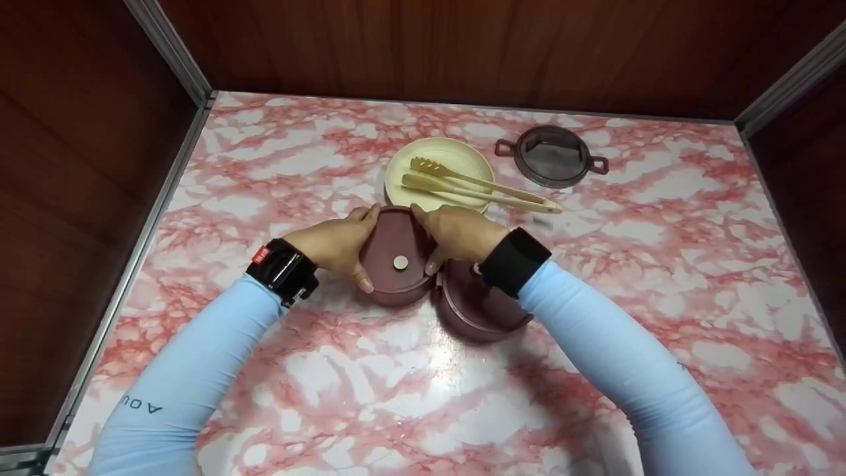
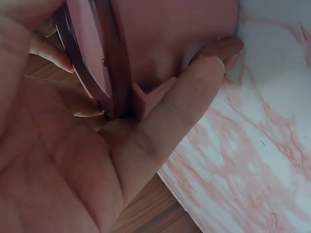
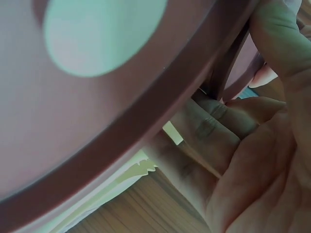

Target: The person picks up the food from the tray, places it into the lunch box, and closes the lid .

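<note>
A lidded maroon pot (image 1: 396, 235) with a small cream knob (image 1: 400, 263) on its lid is between both hands. My left hand (image 1: 337, 246) grips its left side, thumb toward the front and fingers toward the back. In the left wrist view a finger (image 2: 184, 97) lies along a small handle (image 2: 216, 50) on the pot's wall. From the opposite side my right hand (image 1: 466, 231) holds the same pot, its thumb near the lid's rim. Just to the right, partly hidden under the right wrist, stands a second maroon lidded pot (image 1: 472, 304).
Behind the hands lies a round cream pan or dish (image 1: 456, 149), with a slotted utensil (image 1: 429, 165) and another long-handled utensil (image 1: 423, 183) across it. Farther right sits a dark round lid (image 1: 554, 158) with two side handles. Wooden panels (image 1: 462, 53) border the marbled tabletop (image 1: 330, 396).
</note>
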### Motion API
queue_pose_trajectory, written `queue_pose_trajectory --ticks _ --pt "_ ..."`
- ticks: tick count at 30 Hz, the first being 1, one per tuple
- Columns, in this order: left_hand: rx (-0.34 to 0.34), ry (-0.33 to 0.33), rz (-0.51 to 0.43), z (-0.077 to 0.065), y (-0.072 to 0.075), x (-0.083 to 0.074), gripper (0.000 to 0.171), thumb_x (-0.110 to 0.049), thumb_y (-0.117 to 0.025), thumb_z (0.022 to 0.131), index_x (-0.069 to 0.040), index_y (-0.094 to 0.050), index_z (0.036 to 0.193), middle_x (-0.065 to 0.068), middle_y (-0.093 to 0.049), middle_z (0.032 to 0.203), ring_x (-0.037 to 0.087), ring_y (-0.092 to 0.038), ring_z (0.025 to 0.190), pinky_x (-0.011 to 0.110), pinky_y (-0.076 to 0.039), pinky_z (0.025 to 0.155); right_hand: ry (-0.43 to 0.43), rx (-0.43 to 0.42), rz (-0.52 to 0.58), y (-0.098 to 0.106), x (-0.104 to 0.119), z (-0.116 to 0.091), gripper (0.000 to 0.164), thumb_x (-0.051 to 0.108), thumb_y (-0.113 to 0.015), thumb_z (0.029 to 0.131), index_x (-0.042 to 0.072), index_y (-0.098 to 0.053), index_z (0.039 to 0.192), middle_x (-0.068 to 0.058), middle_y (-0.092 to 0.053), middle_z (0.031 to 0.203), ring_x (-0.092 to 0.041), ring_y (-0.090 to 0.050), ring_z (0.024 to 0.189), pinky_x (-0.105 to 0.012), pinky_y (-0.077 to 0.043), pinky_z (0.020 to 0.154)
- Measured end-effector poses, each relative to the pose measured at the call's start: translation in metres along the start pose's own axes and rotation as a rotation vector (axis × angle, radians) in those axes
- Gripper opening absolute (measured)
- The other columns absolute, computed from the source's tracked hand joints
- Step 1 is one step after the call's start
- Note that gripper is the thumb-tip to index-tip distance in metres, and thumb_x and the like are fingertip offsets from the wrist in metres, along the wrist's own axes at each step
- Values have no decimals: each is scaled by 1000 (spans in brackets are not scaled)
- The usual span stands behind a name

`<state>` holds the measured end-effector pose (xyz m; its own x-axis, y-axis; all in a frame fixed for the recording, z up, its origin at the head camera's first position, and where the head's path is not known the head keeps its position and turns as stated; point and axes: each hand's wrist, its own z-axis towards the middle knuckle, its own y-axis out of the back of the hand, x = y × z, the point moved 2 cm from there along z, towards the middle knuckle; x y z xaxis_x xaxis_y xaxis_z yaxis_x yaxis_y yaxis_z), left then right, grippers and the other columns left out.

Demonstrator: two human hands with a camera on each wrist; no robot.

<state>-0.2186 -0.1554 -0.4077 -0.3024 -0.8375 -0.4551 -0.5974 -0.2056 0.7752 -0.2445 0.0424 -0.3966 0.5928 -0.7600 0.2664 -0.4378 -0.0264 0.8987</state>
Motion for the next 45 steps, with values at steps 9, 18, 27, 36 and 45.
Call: queue_pose_trajectory --ticks 9,18,27,36,45 --pt "-9 10 -2 -2 1 3 143 -43 -91 62 0 9 155 21 -14 159 32 -47 124 37 -37 108 -9 10 41 2 2 6 106 31 -93 64 3 -36 149 -14 -66 110 -23 -60 99 -34 -48 89" --pt "-50 36 -76 -9 -8 4 143 -43 -92 62 0 8 155 25 -8 160 39 -37 135 44 -33 111 61 41 36 7 4 11 94 25 -95 63 4 -45 139 -4 -70 90 -19 -63 83 -30 -50 80" --pt "-80 13 -105 -8 -11 4 143 -43 -92 63 1 8 155 26 -5 161 39 -31 140 43 -29 113 53 46 50 9 1 10 103 22 -95 63 4 -39 148 -5 -69 102 -18 -62 91 -31 -48 86" --pt "-115 12 -134 -16 -16 17 141 -50 -90 63 -5 5 157 25 -8 161 38 -23 144 46 -25 115 -48 -2 21 6 5 4 69 29 -94 66 3 -58 119 -10 -64 106 -26 -59 102 -37 -47 92" --pt "-186 106 -177 -25 -18 20 85 -47 -56 99 -17 -5 159 28 -35 139 38 -52 116 49 -41 102 -36 32 36 4 0 0 58 35 -78 86 -1 -55 125 -15 -64 110 -32 -61 106 -41 -46 95"
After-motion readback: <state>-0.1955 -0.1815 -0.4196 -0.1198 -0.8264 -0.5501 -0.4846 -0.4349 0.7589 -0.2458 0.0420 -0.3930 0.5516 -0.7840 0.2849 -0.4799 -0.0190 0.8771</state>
